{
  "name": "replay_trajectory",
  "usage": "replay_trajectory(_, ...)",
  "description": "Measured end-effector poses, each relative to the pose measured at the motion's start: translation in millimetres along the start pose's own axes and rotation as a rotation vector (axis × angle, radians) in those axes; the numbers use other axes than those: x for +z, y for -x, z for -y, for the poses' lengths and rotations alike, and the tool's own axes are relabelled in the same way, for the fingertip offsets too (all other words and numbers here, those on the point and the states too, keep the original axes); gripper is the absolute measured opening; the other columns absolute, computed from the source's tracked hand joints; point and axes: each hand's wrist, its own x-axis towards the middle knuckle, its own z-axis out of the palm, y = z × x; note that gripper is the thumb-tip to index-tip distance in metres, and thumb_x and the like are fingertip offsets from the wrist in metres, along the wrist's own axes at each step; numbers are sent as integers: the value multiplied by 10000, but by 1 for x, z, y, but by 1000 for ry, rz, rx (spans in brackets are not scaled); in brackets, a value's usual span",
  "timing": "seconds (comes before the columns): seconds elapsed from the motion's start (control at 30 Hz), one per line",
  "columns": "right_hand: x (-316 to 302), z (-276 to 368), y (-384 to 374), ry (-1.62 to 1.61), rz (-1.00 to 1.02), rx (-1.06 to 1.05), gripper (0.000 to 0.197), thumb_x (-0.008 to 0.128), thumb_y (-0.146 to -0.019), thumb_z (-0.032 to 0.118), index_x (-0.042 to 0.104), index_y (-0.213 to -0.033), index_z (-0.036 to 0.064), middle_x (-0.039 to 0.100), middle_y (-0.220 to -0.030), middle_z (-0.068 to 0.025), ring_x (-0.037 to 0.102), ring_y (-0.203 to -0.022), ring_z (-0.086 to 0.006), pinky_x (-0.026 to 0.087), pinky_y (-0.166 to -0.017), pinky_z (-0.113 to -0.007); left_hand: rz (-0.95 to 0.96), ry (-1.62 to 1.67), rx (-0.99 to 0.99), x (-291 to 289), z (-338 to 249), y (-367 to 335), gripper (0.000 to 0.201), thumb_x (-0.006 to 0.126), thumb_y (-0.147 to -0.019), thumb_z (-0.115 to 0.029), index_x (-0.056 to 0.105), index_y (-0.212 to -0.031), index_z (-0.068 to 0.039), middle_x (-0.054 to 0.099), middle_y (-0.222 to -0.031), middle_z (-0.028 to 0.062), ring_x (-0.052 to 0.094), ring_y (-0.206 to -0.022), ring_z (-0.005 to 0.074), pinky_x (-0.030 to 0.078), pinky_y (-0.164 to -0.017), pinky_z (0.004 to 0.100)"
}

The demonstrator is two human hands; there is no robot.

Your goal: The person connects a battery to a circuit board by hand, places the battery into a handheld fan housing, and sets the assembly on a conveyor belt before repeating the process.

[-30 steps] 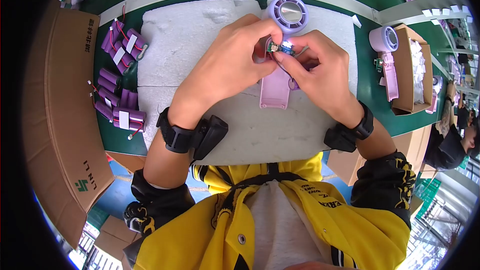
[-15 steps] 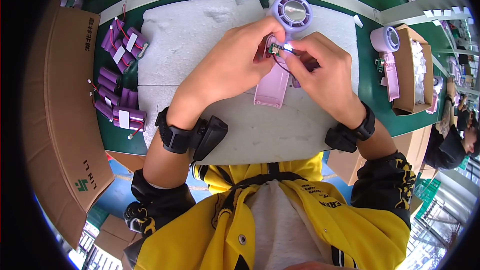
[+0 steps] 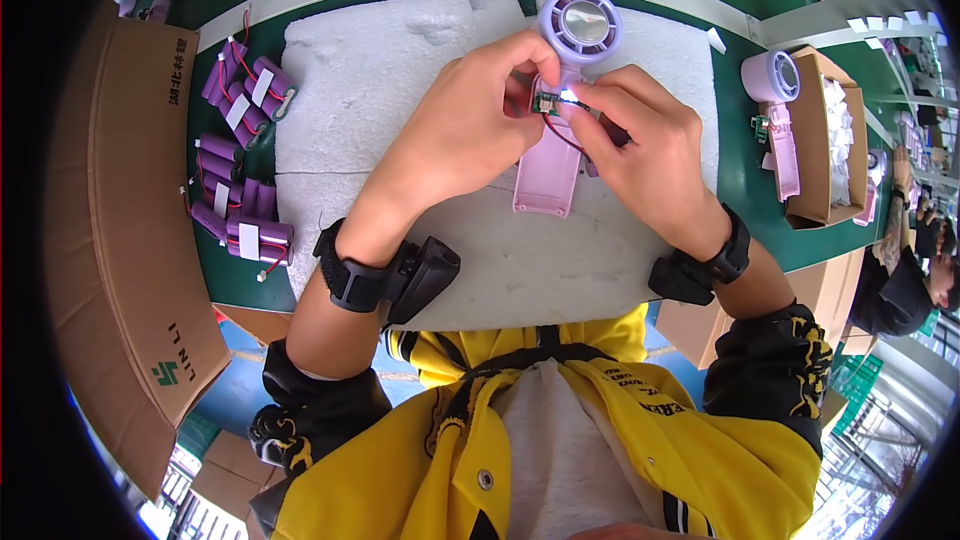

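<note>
A handheld fan with a round lilac head and an open pink handle lies on the white foam. My left hand curls over the upper handle, thumb and index finger closed about the edge of a small green circuit board. My right hand pinches a thin dark wire against the board's right side. A bright white light glows by its fingertips. Red and black wires bow from the board down under the right fingers, which hide their far end.
Purple battery packs with wires lie at the left, beside a tall cardboard box. At right, another open fan stands near a carton of white pieces. A foam sheet covers the green table. Another person sits far right.
The fan handle has shifted slightly to the right, and the board has turned a little. Both hands stay closed about the same spot, the left fingers moving slightly.
</note>
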Motion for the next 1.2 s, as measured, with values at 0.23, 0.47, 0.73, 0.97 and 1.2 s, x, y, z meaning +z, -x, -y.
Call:
replay_trajectory(0.23, 0, 2, 1, 21, 2, -1, 161, 752, -778, 21, 707, -930, -7, 640, -841, -90, 622, -600, -194, 500, -534, -274, -5, 65, 34, 0, 2, 0, 271, 570, -726, 64, 553, -977, -36, 581, -764, 67, 568, -669, 156, 470, -639, 289)
replay_trajectory(0.47, -2, -1, 0, 48, 40, -62, 167, 753, -787, 26, 705, -942, -13, 634, -840, -88, 623, -594, -179, 503, -529, -267, 38, 91, 34, -6, -1, 1, 278, 568, -733, 66, 590, -993, -30, 607, -784, 73, 577, -693, 151, 488, -669, 284)
replay_trajectory(0.73, 0, -7, -6, -191, 52, 190, 154, 748, -814, 46, 653, -922, -8, 641, -753, -69, 626, -577, -124, 493, -519, -239, 12, -4, 49, -4, -1, 0, 369, 576, -733, 67, 722, -1043, -69, 658, -872, 84, 605, -736, 162, 504, -713, 275)
replay_trajectory(0.97, -8, -11, -8, -276, 289, 294, 218, 742, -823, 54, 593, -978, 23, 631, -691, -54, 624, -572, -119, 492, -539, -243, 59, -11, 53, -8, -3, 1, 398, 581, -732, 73, 733, -1068, -77, 669, -966, 94, 624, -775, 178, 509, -725, 277)
replay_trajectory(1.2, -17, -17, -14, -204, 267, 26, 332, 763, -779, 53, 586, -1058, 33, 632, -822, -76, 641, -722, -207, 505, -640, -300, -40, -23, 101, -12, 4, -4, 391, 583, -732, 88, 727, -1066, -56, 657, -984, 92, 627, -793, 173, 503, -722, 267)
